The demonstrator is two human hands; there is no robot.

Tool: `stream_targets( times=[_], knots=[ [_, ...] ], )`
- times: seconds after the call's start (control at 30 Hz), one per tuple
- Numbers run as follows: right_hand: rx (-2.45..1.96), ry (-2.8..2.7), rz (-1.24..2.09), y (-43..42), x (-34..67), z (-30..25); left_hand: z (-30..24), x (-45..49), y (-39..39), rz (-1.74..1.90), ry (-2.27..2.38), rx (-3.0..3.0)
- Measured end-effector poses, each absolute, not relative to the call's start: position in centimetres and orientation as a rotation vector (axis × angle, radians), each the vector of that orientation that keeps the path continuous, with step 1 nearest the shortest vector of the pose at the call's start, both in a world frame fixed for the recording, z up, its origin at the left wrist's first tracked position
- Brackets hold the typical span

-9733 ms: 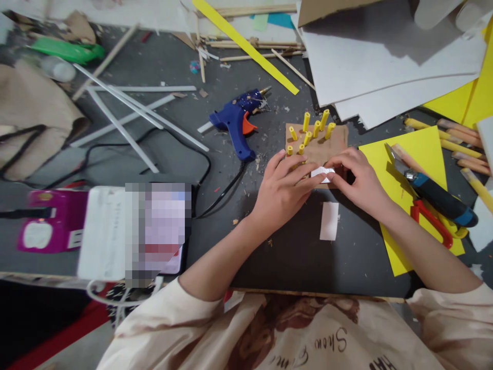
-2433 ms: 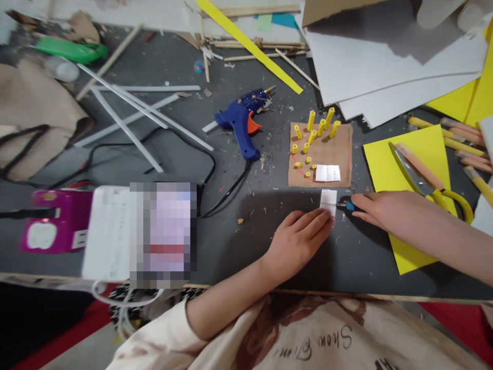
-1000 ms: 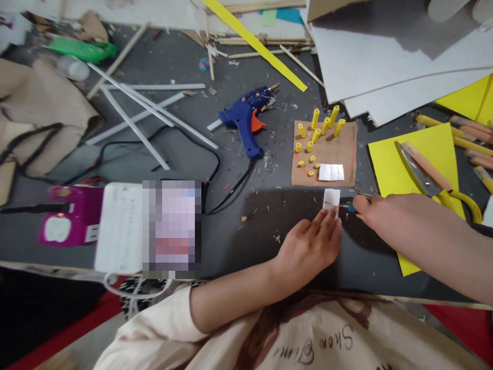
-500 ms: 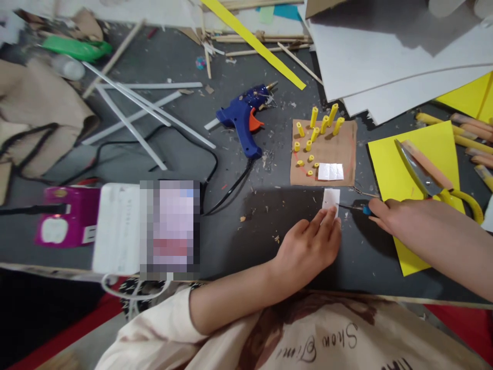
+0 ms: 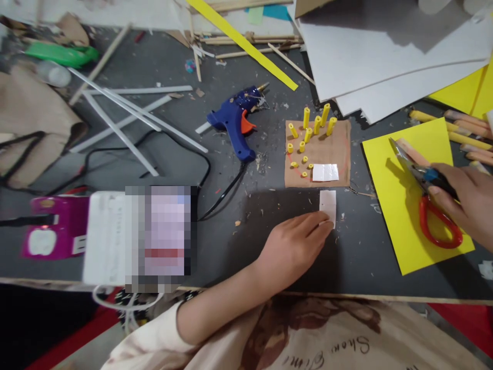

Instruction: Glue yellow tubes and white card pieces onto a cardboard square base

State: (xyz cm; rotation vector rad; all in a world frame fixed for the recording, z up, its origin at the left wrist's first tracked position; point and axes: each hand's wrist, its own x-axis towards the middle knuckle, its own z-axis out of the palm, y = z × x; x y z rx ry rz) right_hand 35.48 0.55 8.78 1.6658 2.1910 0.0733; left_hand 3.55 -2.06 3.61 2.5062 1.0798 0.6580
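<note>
My left hand (image 5: 298, 246) lies on the dark tabletop, its fingertips pressing on a small white card piece (image 5: 328, 200). At the right, my right hand (image 5: 468, 200) is closed around a tool with a blue and black handle (image 5: 435, 177), whose exact kind I cannot make out. This tool is over scissors (image 5: 402, 154) lying on a yellow sheet (image 5: 385, 205). A red handle loop (image 5: 441, 241) shows below it. Beyond my left hand is a square of brown cardboard (image 5: 331, 146) with several upright yellow paper tubes (image 5: 306, 118) and a white creased card strip (image 5: 325, 172) on it.
A blue glue gun (image 5: 234, 121) with an orange trigger lies left of the cardboard. White glue sticks (image 5: 131, 144) cross farther left. A pink device (image 5: 57, 226) and a white box (image 5: 103, 236) sit near the front edge. White sheets (image 5: 358, 67) fill the back right.
My right hand has moved right with the tool, away from the white card piece to above the scissors. A red handle loop now shows there. My left hand stays on the card.
</note>
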Motion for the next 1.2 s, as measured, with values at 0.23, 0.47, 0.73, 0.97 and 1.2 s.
stream_targets(
  times=[0.23,0.47,0.73,0.97,1.2],
  knots=[
    [1.677,2.568,-0.122,-0.3,30.1,9.2,4.2,3.0,0.3,0.701,1.243,2.316],
    [1.544,2.905,-0.277,-0.1,22.6,4.1,5.6,2.3,2.3,0.964,1.363,2.202],
    [1.796,2.729,-0.85,0.7,22.7,3.4,2.6,-2.5,6.4,1.123,1.644,1.882],
    [1.822,2.778,-1.066,0.8,22.7,3.2,-2.0,-3.4,7.9,1.025,1.758,1.97],
    [1.695,2.969,-1.058,0.5,23.0,1.8,-1.5,-3.7,9.6,1.035,1.9,1.972]
  ],
)
